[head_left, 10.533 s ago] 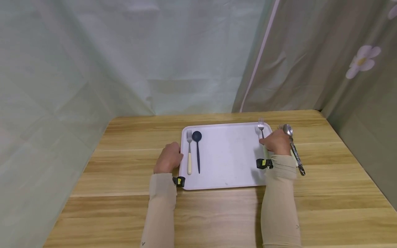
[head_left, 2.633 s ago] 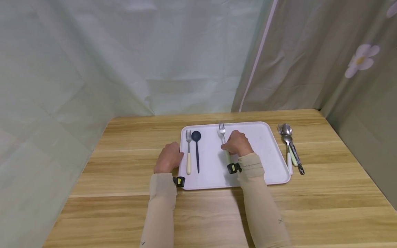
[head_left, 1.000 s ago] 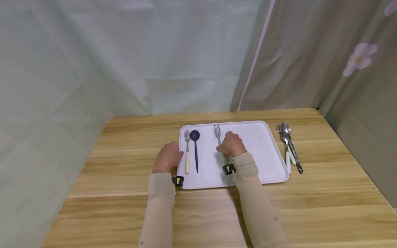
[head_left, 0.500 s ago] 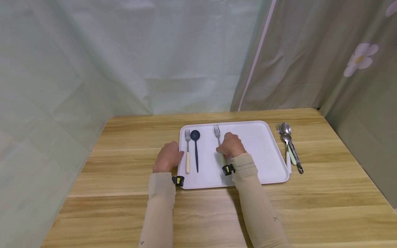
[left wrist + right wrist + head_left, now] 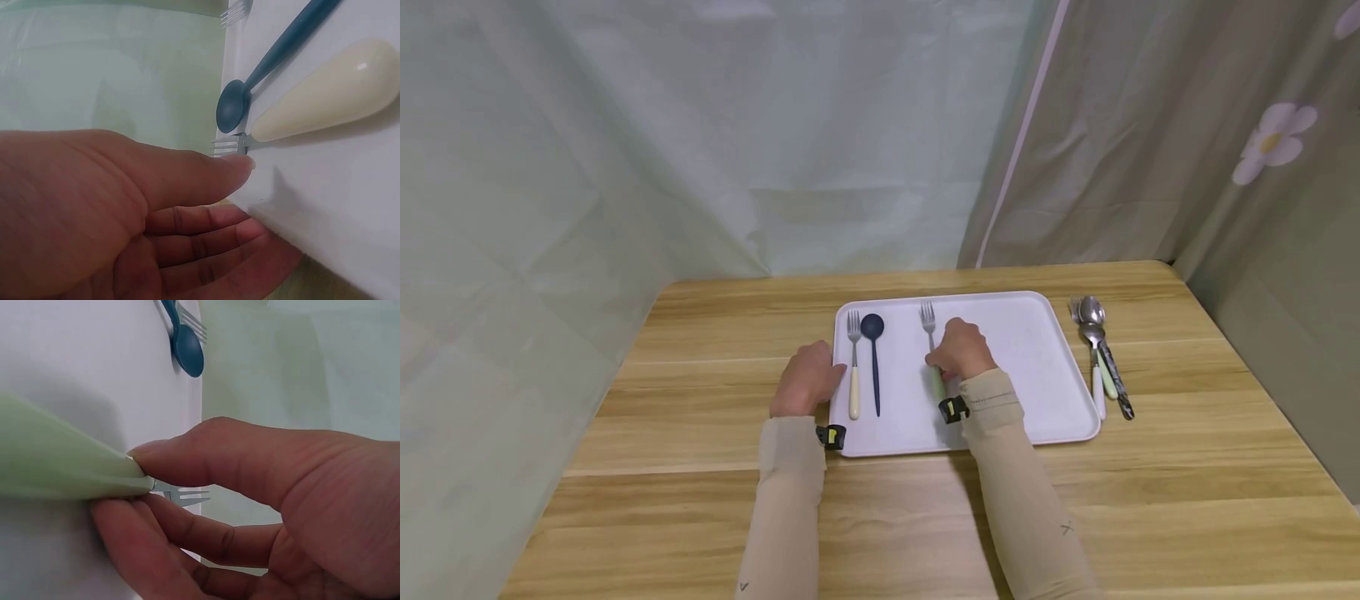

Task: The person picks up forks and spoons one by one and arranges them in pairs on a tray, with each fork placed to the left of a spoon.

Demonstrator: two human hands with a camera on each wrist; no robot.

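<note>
A white tray [image 5: 1015,367] lies on the table. My left hand [image 5: 807,379] holds its left rim, thumb over the edge and fingers along the outside, as the left wrist view shows. Beside that hand, a fork with a cream handle [image 5: 854,392] and a dark blue spoon [image 5: 872,327] lie side by side on the tray, heads away from me. Near the tray's middle, my right hand [image 5: 961,350] pinches a fork with a pale green handle [image 5: 56,453] between thumb and fingers, at the handle's upper end. Its tines [image 5: 928,313] point toward the far rim.
Right of the tray lies a loose pile of cutlery: a spoon with a white handle [image 5: 1098,392], a spoon with a dark patterned handle [image 5: 1118,379] and a fork [image 5: 1073,308]. Curtains [image 5: 865,167] hang behind the wooden table [image 5: 715,342].
From the tray's right end, my right hand has carried the green-handled fork left to the middle. Over the last second it barely shifts. My left hand stays at the left rim.
</note>
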